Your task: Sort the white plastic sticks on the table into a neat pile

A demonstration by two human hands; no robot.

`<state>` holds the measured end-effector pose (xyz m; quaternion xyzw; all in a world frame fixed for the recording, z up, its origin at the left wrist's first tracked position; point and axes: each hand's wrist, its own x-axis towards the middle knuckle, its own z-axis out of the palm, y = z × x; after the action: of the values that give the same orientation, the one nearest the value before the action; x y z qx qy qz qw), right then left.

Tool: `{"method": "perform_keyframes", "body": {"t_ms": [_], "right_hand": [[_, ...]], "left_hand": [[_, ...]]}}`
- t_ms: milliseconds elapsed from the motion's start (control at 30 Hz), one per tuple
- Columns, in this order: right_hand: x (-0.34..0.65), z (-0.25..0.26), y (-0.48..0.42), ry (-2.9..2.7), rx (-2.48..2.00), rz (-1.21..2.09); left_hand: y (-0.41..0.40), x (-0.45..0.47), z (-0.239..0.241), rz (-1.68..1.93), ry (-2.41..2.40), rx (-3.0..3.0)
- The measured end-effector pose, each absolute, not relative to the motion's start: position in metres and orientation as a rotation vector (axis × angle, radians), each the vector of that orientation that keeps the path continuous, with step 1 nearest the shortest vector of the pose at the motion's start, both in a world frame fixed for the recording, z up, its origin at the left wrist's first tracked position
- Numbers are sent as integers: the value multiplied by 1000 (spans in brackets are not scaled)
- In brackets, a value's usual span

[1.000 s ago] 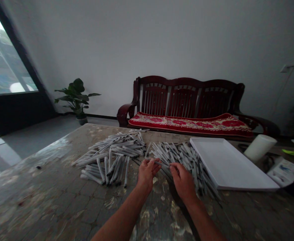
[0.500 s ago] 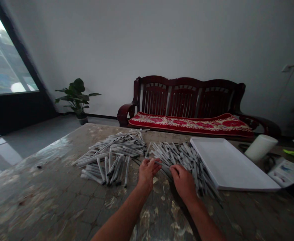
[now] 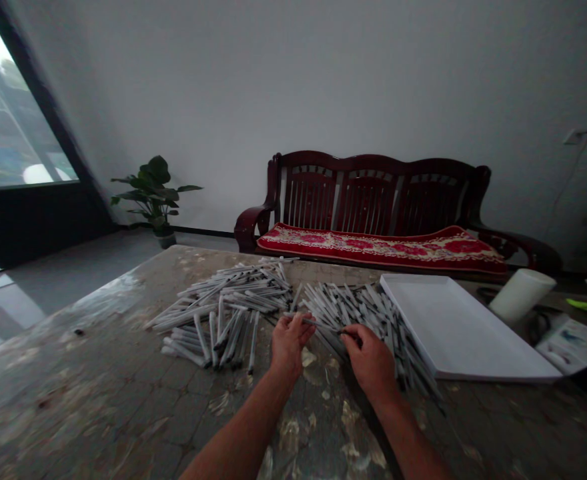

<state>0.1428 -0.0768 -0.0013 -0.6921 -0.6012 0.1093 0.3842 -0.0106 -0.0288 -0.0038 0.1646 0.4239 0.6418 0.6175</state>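
Note:
Between my hands a slim pen (image 3: 325, 326) with a clear, greyish barrel lies nearly level. My left hand (image 3: 287, 343) grips its left part, fingers curled around the barrel. At its dark right end, thumb and forefinger of my right hand (image 3: 372, 358) are pinched; whether they hold the pen itself or a small cap on it I cannot make out. Left of my hands spreads a heap of similar pens (image 3: 233, 300), many with dark ends. A second heap of pens (image 3: 351, 307) lies just beyond and beside my right hand.
To the right a shallow white tray (image 3: 473, 333) rests on the stone-patterned table (image 3: 138, 400). Past it are a white roll (image 3: 521, 295) and a printed packet (image 3: 573, 341). A small black piece (image 3: 78, 332) lies far left. Behind the table stands a wooden bench (image 3: 368, 193).
My hands have drawn slightly apart: the left moved a little left, the right a little right. More of the pen's length shows between them, with its dark end now visible.

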Motion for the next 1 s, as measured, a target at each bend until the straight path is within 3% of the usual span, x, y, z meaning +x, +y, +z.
{"method": "perform_keyframes", "body": {"t_ms": [367, 633, 867, 1000], "right_hand": [[141, -7, -76, -1762, -1658, -11], [184, -10, -75, -1656, -1709, -276], [198, -4, -78, -1541, -1948, -391], [175, 3, -84, -1716, -1751, -368]], "left_hand": [[-29, -9, -4, 1460, 947, 399], [-9, -40, -7, 1644, 1086, 288], [-19, -19, -10, 1330, 1072, 686], [-20, -22, -10, 1290, 1246, 906]]}}
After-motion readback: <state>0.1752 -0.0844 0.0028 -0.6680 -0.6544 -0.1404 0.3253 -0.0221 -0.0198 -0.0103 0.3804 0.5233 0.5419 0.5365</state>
